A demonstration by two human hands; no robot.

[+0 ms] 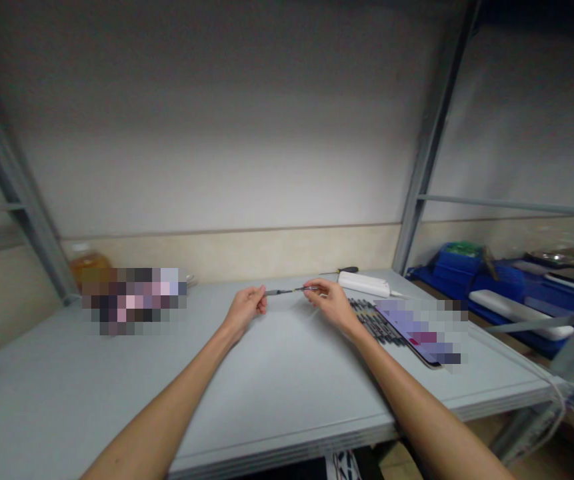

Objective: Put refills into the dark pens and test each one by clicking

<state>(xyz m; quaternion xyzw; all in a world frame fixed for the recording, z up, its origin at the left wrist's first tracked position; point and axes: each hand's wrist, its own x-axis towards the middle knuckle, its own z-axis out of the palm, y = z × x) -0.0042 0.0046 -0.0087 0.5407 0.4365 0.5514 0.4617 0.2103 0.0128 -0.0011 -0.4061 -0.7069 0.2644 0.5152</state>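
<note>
Above the middle of the table, my left hand (pixel 248 308) pinches a slim dark grey pen-like piece (pixel 277 292) that points to the right. Facing it, my right hand (pixel 331 301) is closed on a thin dark rod (pixel 307 289), which looks like a pen part. The two pieces lie nearly in line, with a small light or brass-coloured bit (pixel 295 290) between them. Whether they touch is too small to tell. Beside my right wrist, several dark pens (pixel 379 328) lie in rows on the table, partly hidden by my forearm.
A tablet-like device (pixel 407 333), partly blurred out, lies right of the pens. Behind are a white power strip (pixel 364 283) and a screwdriver (pixel 347 270). A bottle of amber liquid (pixel 84 259) stands back left by a blurred patch. Metal posts (pixel 424 160) frame the table (pixel 267 393); blue bins (pixel 459 270) are at right.
</note>
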